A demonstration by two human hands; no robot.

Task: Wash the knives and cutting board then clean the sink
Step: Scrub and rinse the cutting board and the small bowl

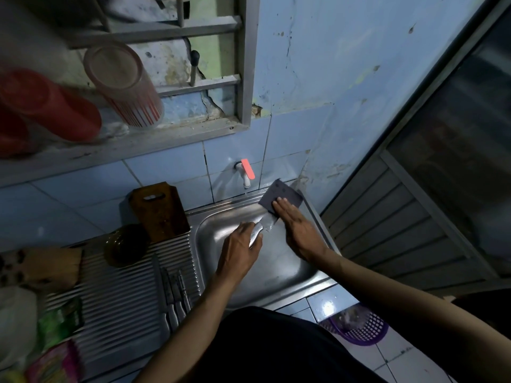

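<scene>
A purple slotted basket (359, 328) sits on the tiled floor at five o'clock. At ten o'clock, on the window ledge (116, 150), two red cups (47, 106) lie beside a striped clear tumbler (124, 84). A dark round bowl (125, 246) rests at nine o'clock, with green and pink packets (55, 344) at seven o'clock.

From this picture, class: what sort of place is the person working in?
Most likely a small home kitchen: a steel sink under a wall tap, knives on the drainboard, a wooden cutting board.
</scene>
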